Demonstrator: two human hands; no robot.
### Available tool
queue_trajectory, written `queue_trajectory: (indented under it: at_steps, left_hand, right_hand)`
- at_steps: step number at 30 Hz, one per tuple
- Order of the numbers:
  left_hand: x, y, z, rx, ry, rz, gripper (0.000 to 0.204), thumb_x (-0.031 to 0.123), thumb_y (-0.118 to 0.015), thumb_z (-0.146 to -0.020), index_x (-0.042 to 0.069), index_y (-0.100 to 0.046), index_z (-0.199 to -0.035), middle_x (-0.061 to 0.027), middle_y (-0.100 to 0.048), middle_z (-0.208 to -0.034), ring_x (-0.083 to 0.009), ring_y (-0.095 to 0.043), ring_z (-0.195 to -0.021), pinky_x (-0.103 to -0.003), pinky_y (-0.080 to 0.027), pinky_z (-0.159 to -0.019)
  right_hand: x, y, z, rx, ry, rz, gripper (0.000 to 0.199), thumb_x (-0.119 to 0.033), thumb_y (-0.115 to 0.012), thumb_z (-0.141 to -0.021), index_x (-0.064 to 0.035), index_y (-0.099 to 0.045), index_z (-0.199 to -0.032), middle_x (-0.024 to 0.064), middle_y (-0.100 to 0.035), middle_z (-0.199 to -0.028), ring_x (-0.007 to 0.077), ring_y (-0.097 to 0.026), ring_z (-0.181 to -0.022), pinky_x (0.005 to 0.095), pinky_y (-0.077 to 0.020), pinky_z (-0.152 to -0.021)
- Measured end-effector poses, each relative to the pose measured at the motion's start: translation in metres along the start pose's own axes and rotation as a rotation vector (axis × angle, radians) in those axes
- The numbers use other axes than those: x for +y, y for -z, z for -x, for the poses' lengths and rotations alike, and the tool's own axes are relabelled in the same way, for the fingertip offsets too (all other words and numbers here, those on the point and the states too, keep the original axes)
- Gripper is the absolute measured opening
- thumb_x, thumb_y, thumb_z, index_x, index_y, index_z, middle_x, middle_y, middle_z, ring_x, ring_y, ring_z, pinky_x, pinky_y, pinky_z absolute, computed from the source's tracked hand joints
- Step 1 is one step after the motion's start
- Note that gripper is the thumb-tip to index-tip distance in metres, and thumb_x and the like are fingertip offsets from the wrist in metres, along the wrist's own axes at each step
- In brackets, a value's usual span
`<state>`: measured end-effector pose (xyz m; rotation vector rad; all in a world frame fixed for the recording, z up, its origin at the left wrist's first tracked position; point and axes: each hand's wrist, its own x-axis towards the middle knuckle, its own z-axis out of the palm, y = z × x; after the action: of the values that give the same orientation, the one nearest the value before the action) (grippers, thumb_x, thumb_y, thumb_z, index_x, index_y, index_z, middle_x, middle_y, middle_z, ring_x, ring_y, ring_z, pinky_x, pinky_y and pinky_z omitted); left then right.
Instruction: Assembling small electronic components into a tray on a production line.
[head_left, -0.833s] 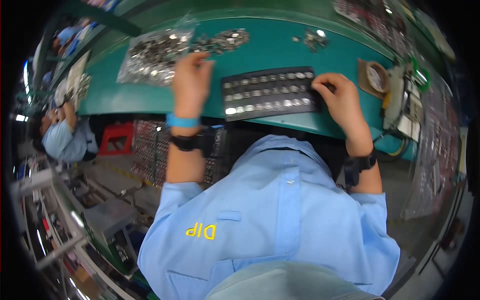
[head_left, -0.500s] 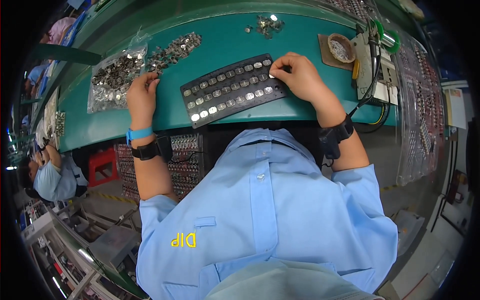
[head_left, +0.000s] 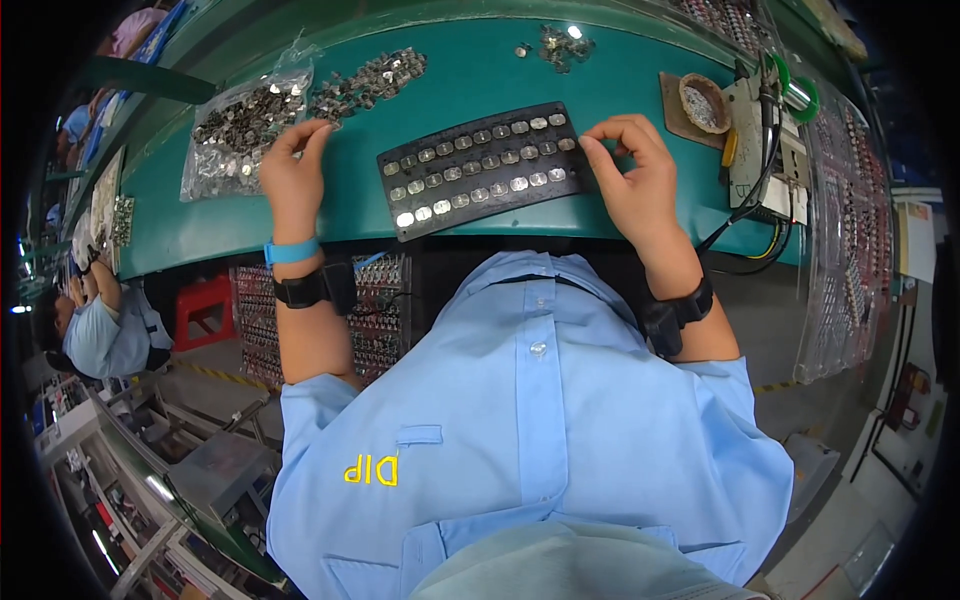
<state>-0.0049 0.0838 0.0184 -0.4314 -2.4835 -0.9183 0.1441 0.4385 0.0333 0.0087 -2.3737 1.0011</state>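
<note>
A black slotted tray lies slanted on the green bench, with rows of small shiny metal pieces in its recesses. Left of it, my left hand pinches thumb and forefinger together on a small metal piece, only partly visible at the fingertips. Just off the tray's right end is my right hand, its thumb and forefinger slightly apart and nothing visible between them. Beyond my left hand, loose metal pieces lie in a heap beside an open clear plastic bag full of similar ones.
A smaller metal heap lies at the back. To the right are a round bowl on a brown pad, a soldering station with cables, and a green solder spool. Clear trays of parts stand farther right. A co-worker is at far left.
My right hand has drawn back from the tray's right end, its fingers loosening; a metal piece shows in the middle row's end recess. My left hand has shifted slightly and stays pinched.
</note>
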Motion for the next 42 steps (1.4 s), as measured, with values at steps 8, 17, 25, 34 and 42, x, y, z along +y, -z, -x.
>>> queue_trajectory:
  at_steps: [8, 17, 25, 34, 42]
  left_hand:
    - [0.138, -0.033, 0.033, -0.535, 0.434, 0.872, 0.016, 0.008, -0.069, -0.092, 0.0, -0.073, -0.105, -0.0052, -0.072, -0.092, -0.0072, -0.065, -0.078, -0.021, -0.053, -0.066]
    - [0.159, -0.05, 0.047, -0.604, 0.323, 0.961, 0.03, 0.002, -0.065, -0.092, 0.0, -0.063, -0.122, -0.0062, -0.073, -0.092, -0.0083, -0.066, -0.078, -0.021, -0.054, -0.068]
    - [0.178, -0.046, 0.058, -0.531, 0.22, 0.886, 0.038, -0.001, -0.062, -0.092, 0.002, -0.058, -0.13, -0.0092, -0.072, -0.099, -0.0112, -0.066, -0.083, -0.023, -0.055, -0.074]
    - [0.118, 0.001, 0.059, -0.223, 0.222, 0.828, 0.045, 0.0, -0.061, -0.093, 0.003, -0.053, -0.136, -0.0127, -0.063, -0.124, -0.0129, -0.061, -0.095, -0.025, -0.054, -0.076]
    - [0.086, 0.022, 0.094, -0.136, 0.419, 0.691, 0.034, 0.003, -0.062, -0.094, 0.003, -0.06, -0.128, -0.0044, -0.061, -0.11, -0.0002, -0.048, -0.076, -0.014, -0.039, -0.06]
  right_hand:
    - [-0.05, -0.021, 0.002, -0.254, -0.244, -0.565, 0.015, -0.005, -0.072, -0.089, 0.0, -0.07, -0.103, 0.002, -0.07, -0.096, 0.0062, -0.06, -0.079, 0.0197, -0.049, -0.069]
    - [-0.034, -0.025, 0.014, -0.261, -0.437, -0.762, 0.018, -0.002, -0.07, -0.09, 0.0013, -0.07, -0.108, 0.0055, -0.071, -0.095, 0.0092, -0.066, -0.084, 0.0226, -0.0543, -0.078]
    - [-0.016, -0.019, 0.012, -0.28, -0.438, -0.771, 0.011, -0.003, -0.067, -0.093, 0.0016, -0.07, -0.102, 0.0038, -0.071, -0.093, 0.0096, -0.065, -0.083, 0.0234, -0.0534, -0.075]
    - [-0.003, 0.019, -0.011, -0.47, -0.16, -0.101, 0.013, -0.002, -0.069, -0.087, -0.0036, -0.071, -0.099, 0.0044, -0.068, -0.086, 0.0113, -0.061, -0.076, 0.0269, -0.0481, -0.069]
    - [0.015, 0.006, -0.006, -0.424, -0.114, -0.06, 0.015, -0.003, -0.072, -0.083, -0.007, -0.073, -0.098, 0.0014, -0.06, -0.083, 0.0128, -0.051, -0.074, 0.027, -0.0444, -0.068]
